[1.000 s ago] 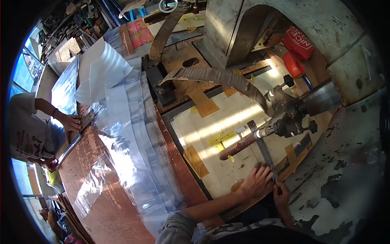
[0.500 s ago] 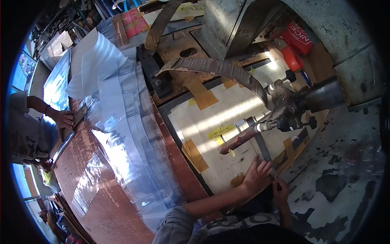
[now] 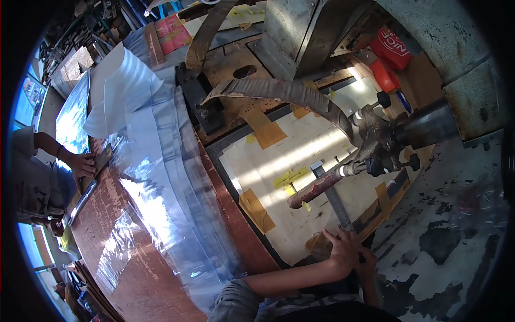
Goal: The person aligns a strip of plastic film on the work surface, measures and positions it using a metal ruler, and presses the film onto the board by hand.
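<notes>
Grey metal strip (image 3: 338,207) passes beneath the red-brown bar (image 3: 316,191), its long axis running from beyond the bar toward the left hand (image 3: 344,251), the nearer one, fingers apart. Farther from the bar, the right hand's (image 3: 367,263) finger state is unclear.

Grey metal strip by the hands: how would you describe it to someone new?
Start at the large grey machine column and drop to the cream board below. Near the board's lower edge, the strip runs up from the left hand and under the dark red bar. It is straight, flat and grey, while the bar is round and the tape patches tan.
</notes>
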Motion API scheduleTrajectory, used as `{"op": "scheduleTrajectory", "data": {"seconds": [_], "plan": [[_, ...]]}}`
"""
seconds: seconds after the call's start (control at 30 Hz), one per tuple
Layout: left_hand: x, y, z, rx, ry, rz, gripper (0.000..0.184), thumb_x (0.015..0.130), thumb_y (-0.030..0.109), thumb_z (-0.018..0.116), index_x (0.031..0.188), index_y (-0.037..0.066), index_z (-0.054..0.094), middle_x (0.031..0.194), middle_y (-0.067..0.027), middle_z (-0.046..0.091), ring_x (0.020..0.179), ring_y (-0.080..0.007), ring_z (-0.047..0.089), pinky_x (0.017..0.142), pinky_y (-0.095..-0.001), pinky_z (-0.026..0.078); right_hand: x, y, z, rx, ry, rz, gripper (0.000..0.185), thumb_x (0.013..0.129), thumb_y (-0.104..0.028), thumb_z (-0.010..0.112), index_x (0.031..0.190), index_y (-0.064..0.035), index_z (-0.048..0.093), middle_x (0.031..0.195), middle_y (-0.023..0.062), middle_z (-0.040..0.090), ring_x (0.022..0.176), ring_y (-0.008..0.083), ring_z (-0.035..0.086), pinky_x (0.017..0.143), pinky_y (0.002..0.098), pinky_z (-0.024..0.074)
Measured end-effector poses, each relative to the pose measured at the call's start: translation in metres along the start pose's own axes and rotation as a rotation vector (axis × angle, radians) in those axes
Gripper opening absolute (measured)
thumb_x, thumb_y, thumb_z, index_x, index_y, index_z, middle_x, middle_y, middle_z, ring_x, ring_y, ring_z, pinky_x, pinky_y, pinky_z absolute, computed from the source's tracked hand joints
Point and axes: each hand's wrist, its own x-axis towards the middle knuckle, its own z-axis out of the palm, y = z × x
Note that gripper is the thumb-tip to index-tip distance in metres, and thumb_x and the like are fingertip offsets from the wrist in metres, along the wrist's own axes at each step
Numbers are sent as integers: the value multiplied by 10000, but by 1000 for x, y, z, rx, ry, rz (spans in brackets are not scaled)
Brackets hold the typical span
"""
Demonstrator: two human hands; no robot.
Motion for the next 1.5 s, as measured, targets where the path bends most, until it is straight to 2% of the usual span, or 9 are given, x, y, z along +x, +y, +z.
{"op": "scheduleTrajectory", "data": {"seconds": [0.07, 0.43, 0.63, 0.67, 0.8, 0.97, 1.07, 1.17, 1.5], "plan": [[1, 3, 4, -8, -25, 3, 324, 908, 256, 506, 1173, 98, 606, 1213, -188, 519, 1292, -440, 410, 881, -808, 316, 1, 4, 2, -21, 18, -50, 216, 757, -67, 723, 968, -55, 681, 783, 110, 655, 664, 264, 619, 583, 358, 481], [7, -6, 3, -43, -98, 70, 325, 924, 235, 495, 1213, 114, 580, 1158, -199, 553, 1246, -464, 471, 904, -790, 316, 6, 11, 1, -13, -8, -26, 240, 752, -66, 730, 989, -59, 695, 773, 112, 653, 621, 258, 612, 564, 347, 478], [2, -6, 11, 194, 45, 88, 315, 912, 226, 521, 1185, 83, 585, 1129, -187, 551, 1215, -447, 507, 895, -691, 430, 17, -7, -8, 44, 6, -29, 248, 777, -73, 719, 1024, -74, 699, 789, 104, 669, 634, 238, 636, 579, 332, 497], [-1, -10, 5, 227, 99, 123, 280, 877, 193, 560, 1121, 57, 590, 1085, -175, 552, 1147, -422, 554, 840, -619, 495, 18, -7, -12, 46, -8, -27, 251, 781, -76, 717, 1031, -85, 700, 789, 101, 670, 628, 234, 636, 575, 328, 498], [-1, -28, -17, 197, 122, 208, 271, 818, 170, 615, 1047, 40, 552, 1053, -158, 535, 1076, -330, 574, 800, -471, 525, 15, -15, -15, 45, 31, -15, 259, 793, -126, 723, 1051, -150, 706, 723, 84, 634, 582, 218, 617, 536, 325, 486], [4, -35, -22, 378, 155, 123, 499, 799, 220, 690, 1197, 15, 469, 1315, -291, 402, 1277, -428, 425, 893, -537, 505, 9, -7, -7, 20, 65, -16, 254, 817, -205, 712, 1070, -197, 704, 625, 65, 558, 527, 210, 579, 494, 344, 466], [11, -38, -30, 305, -4, 10, 607, 800, 238, 717, 1264, 14, 395, 1402, -368, 272, 1332, -491, 328, 905, -605, 488, 8, -5, -7, 18, 54, 9, 247, 833, -237, 696, 1079, -225, 701, 612, 55, 553, 508, 207, 568, 475, 346, 457], [13, -43, -27, 317, -30, 57, 617, 808, 233, 718, 1269, 22, 366, 1389, -410, 249, 1336, -520, 293, 877, -634, 494, 6, -6, -6, -24, 62, 14, 240, 841, -262, 689, 1080, -245, 698, 602, 48, 549, 497, 205, 563, 461, 344, 447], [13, -48, -29, 334, 18, 135, 619, 781, 201, 737, 1249, 25, 372, 1356, -421, 284, 1299, -542, 335, 848, -535, 543, 7, -6, -8, -29, 50, 29, 256, 824, -235, 710, 1080, -242, 705, 603, 34, 543, 489, 188, 547, 451, 332, 431]]}}
